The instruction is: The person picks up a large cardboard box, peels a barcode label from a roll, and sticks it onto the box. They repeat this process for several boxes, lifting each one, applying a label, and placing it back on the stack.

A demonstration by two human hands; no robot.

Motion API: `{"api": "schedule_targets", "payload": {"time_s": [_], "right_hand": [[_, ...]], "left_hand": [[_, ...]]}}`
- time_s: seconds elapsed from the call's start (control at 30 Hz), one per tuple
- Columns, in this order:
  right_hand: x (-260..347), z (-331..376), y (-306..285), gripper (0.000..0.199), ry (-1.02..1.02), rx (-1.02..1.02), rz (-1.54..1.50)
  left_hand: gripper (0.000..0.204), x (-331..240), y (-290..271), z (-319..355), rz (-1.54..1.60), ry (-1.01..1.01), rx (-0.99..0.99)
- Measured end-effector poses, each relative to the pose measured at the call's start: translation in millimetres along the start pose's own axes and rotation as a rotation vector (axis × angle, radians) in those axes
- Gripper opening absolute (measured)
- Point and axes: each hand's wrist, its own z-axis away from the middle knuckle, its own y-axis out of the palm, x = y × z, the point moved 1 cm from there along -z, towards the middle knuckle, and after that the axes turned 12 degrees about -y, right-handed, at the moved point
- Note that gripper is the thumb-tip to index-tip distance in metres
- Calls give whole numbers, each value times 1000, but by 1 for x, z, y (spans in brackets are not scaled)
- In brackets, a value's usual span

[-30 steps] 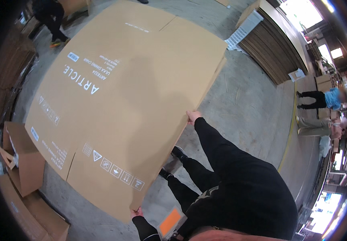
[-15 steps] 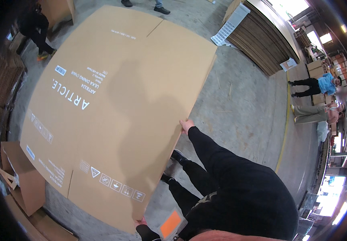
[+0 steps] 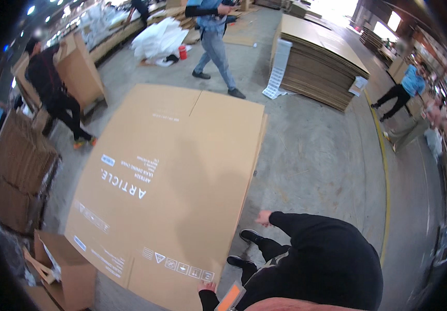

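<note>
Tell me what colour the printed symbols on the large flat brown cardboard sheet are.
The printed symbols are white; the head view shows them.

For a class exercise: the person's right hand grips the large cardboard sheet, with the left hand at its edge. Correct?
No: the head view shows the right hand apart from the large cardboard sheet, with the left hand at its edge.

The head view looks down and forward from the wearer's own height, through a wide fisheye. Nearest, along the lower edge, come the left hand (image 3: 207,286) and right hand (image 3: 264,218); the flattened cardboard carton (image 3: 177,192) spreads just beyond. A stack of cardboard sheets (image 3: 319,72) stands farther ahead; the yellow floor line (image 3: 387,199) bows at right.
</note>
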Motion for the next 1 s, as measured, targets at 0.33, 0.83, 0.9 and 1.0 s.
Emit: {"api": "schedule_targets", "payload": {"time_s": [0.33, 0.83, 0.9, 1.0], "right_hand": [[-148, 209, 12, 42, 203, -225, -200], [-318, 250, -33, 40, 242, -406, -250], [-317, 247, -69, 41, 178, -474, -272], [-302, 243, -113, 42, 31, -561, -392]], "left_hand": [[32, -24, 127, 99, -1182, 562, -124], [20, 123, 286, 124, -2096, 751, -224], [20, 133, 309, 123, -2110, 747, -223], [21, 151, 353, 126, -2116, 710, -214]]}}
